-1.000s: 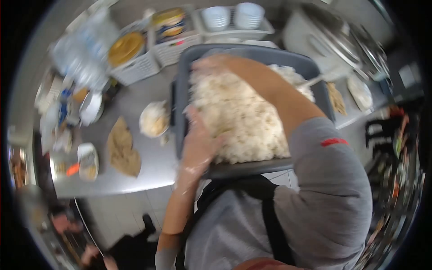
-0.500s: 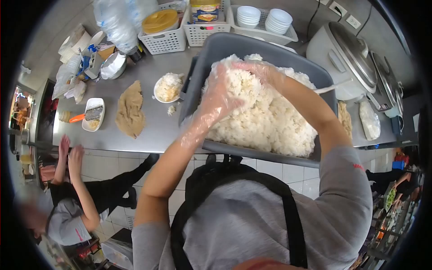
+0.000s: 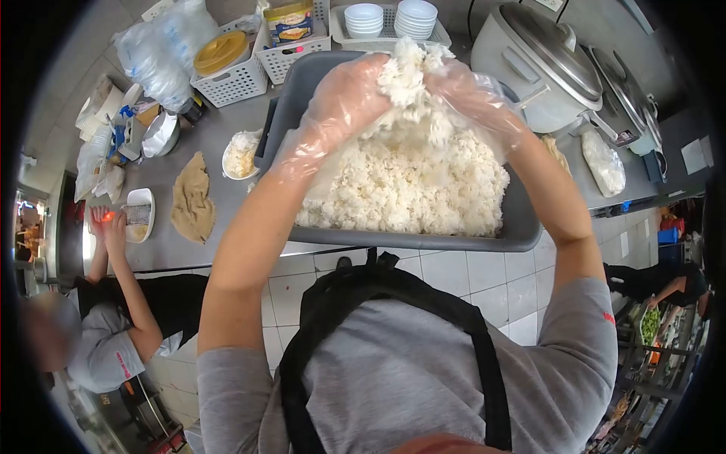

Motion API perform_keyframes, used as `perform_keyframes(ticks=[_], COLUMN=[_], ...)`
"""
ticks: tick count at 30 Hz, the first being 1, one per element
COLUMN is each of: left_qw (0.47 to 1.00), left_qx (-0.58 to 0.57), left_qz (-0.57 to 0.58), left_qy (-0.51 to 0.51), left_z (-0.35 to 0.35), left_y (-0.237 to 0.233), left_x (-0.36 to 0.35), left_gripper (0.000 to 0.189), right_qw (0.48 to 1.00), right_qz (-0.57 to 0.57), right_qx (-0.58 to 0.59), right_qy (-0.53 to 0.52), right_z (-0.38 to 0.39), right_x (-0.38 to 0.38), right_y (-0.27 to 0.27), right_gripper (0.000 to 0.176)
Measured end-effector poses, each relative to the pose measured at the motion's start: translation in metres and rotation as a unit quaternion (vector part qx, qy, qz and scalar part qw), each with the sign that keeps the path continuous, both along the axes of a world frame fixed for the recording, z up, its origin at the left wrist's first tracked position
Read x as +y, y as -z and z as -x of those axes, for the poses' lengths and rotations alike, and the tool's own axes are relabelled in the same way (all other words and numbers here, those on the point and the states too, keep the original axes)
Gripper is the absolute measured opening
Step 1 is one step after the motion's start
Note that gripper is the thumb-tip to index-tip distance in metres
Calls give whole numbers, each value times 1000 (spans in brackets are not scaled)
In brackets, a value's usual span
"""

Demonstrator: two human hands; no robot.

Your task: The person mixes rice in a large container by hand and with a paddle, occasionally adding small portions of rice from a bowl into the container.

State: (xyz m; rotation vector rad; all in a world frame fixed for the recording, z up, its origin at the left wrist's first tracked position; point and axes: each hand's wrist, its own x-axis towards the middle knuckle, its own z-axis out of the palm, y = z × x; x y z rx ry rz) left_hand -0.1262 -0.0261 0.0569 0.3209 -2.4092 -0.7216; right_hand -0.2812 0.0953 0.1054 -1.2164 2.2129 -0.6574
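Both my hands wear clear plastic gloves and grip a clump of cooked rice [image 3: 408, 79] above a large grey tub [image 3: 454, 244]. My left hand [image 3: 349, 94] has its fingers curled around the clump's left side. On the other side, my right hand [image 3: 463, 89] grips the clump too, its fingertips partly hidden by rice. Loose grains fall from between the hands. Below them, a broad bed of white rice [image 3: 401, 189] fills much of the tub. A pale handle [image 3: 533, 97] sticks out over the tub's right rim.
A bowl of rice [image 3: 241, 157], a brown cloth [image 3: 192, 200] and a grater in a white dish [image 3: 140, 216] lie left. Baskets [image 3: 231, 78] and stacked bowls [image 3: 414, 19] stand behind; rice cookers [image 3: 537, 64] are right. A co-worker's hands [image 3: 108, 221] are at the dish.
My hands have risen from the rice bed with a clump between them, and grains now fall. The view has shifted. The co-worker's hands have moved to the grater's orange handle.
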Motion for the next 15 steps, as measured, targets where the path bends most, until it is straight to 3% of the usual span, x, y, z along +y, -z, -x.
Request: perform_keyframes(ticks=[2, 3, 4, 5, 7, 10, 14, 15], left_qw=[998, 988, 969, 936, 949, 941, 931, 941], left_qx=[-63, -141, -244, -343, -305, -318, -314, -298], left_qz=[-7, 68, 6, -56, -27, 55, 151, 113], left_qy=[29, 0, -24, -47, -76, -103, -108, -118], left_z=[-19, -29, -43, -60, -88, -102, -109, -113], left_y=[1, 15, 4, -6, 31, 51, 66, 68], left_x=[-5, -9, 1, 13, 15, 23, 30, 32], left_gripper=[37, 62, 71, 80, 93, 108, 117, 118], right_qw=[995, 987, 975, 971, 909, 883, 869, 859], right_qz=[44, 68, 89, 75, 43, -133, -73, -73], right_qx=[-45, -82, -122, -2, 237, 289, 404, 432], right_qy=[-75, -119, -162, -226, -341, -346, -276, -264], right_z=[-1, 9, 20, 4, -31, -74, -54, -44], right_x=[15, 16, 17, 28, 48, 37, -20, -39], right_y=[11, 29, 46, 53, 63, 71, 94, 106], right_gripper=[69, 72, 74, 72, 70, 62, 76, 76])
